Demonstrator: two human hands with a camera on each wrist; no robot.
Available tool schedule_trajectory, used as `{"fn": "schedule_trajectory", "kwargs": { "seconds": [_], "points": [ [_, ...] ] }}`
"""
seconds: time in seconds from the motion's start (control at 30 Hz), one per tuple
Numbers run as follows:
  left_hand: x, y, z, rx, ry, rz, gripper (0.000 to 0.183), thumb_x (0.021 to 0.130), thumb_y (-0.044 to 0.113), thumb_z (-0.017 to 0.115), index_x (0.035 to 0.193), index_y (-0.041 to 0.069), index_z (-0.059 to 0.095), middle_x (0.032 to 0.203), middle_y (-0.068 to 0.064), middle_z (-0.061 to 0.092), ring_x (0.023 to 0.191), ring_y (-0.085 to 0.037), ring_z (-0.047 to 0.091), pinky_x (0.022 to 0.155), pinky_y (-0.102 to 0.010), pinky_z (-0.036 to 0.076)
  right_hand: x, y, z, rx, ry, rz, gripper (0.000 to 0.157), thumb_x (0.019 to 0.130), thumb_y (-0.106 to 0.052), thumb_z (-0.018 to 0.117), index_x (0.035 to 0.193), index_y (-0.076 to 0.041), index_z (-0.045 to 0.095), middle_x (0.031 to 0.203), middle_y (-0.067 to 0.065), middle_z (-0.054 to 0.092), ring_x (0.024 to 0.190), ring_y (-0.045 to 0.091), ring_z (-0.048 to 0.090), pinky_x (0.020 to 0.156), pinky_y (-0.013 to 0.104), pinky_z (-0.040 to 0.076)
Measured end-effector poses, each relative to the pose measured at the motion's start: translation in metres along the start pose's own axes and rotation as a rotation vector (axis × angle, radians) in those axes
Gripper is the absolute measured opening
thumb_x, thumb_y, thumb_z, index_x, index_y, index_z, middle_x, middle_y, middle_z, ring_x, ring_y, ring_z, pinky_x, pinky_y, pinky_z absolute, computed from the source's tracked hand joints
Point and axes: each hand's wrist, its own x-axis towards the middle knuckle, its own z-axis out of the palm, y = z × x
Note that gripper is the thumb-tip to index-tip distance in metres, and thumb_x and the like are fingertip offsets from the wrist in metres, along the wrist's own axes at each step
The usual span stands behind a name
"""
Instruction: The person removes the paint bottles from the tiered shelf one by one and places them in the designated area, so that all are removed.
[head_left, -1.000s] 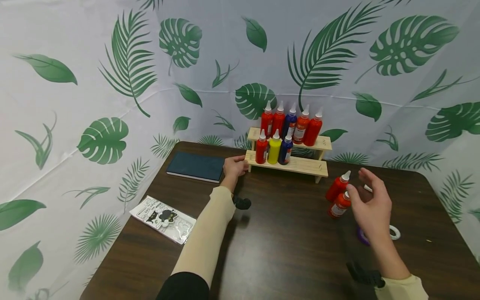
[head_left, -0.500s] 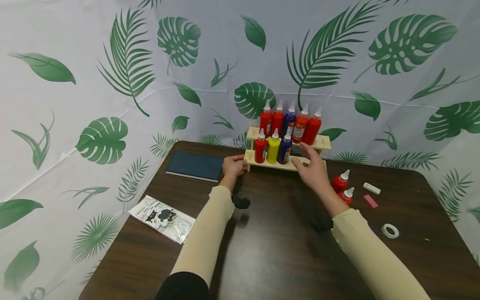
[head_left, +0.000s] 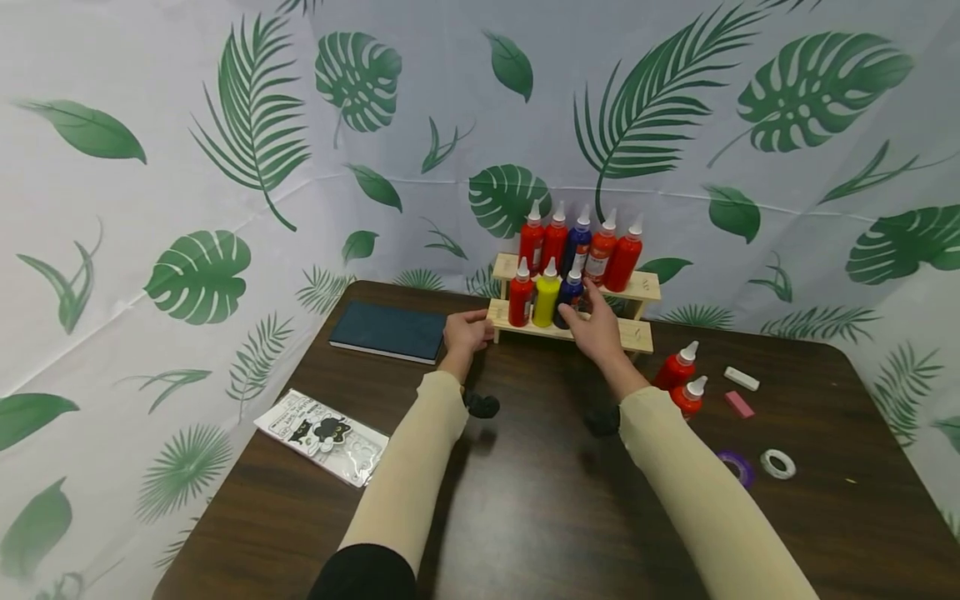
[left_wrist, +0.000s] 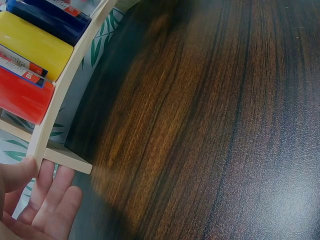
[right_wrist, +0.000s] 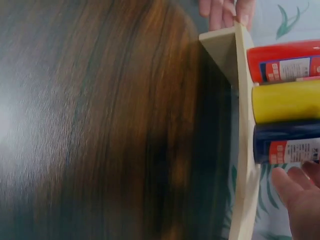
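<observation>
A two-tier wooden rack stands at the back of the table. My left hand pinches the left end of its lower shelf, thumb on top and fingers beneath, as the left wrist view shows. On that shelf a red bottle, a yellow bottle and a dark blue bottle stand side by side, all with white nozzle caps. My right hand is at the blue bottle's right side, thumb and fingers spread and fingertips close to it. The right wrist view shows a narrow gap between thumb and bottle.
The upper shelf bears several red bottles and one blue one. Two red bottles stand right of the rack, near a white block, pink block and tape rolls. Left lie a dark notebook and a packet.
My right hand has moved left from beside the two loose red bottles, across the lower shelf, to the blue bottle. The left hand has stayed at the rack's end.
</observation>
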Motion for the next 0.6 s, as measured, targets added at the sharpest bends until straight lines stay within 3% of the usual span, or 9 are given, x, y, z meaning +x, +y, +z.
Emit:
{"fn": "schedule_trajectory", "kwargs": {
  "seconds": [0.4, 0.6],
  "points": [
    [-0.0037, -0.0001, -0.0004, -0.003, -0.008, 0.017, 0.022, 0.087, 0.013, 0.071, 0.108, 0.014, 0.075, 0.086, -0.006, 0.074, 0.072, -0.015, 0.072, 0.065, -0.031, 0.058, 0.0024, -0.0023, 0.0086, 0.0, 0.116, 0.037, 0.053, 0.096, -0.02, 0.059, 0.142, -0.007, 0.038, 0.131, 0.019, 0.053, 0.119, 0.032, 0.053, 0.102, 0.046, 0.042],
    [-0.0021, -0.0001, -0.0013, -0.012, 0.001, 0.015, 0.023, 0.085, 0.013, 0.072, 0.108, 0.014, 0.075, 0.087, -0.006, 0.074, 0.075, -0.018, 0.072, 0.064, -0.031, 0.057, 0.001, -0.0011, 0.0088, 0.047, 0.112, 0.044, 0.049, 0.096, -0.019, 0.059, 0.14, -0.007, 0.04, 0.131, 0.019, 0.053, 0.119, 0.031, 0.054, 0.098, 0.045, 0.045]
  ]
}}
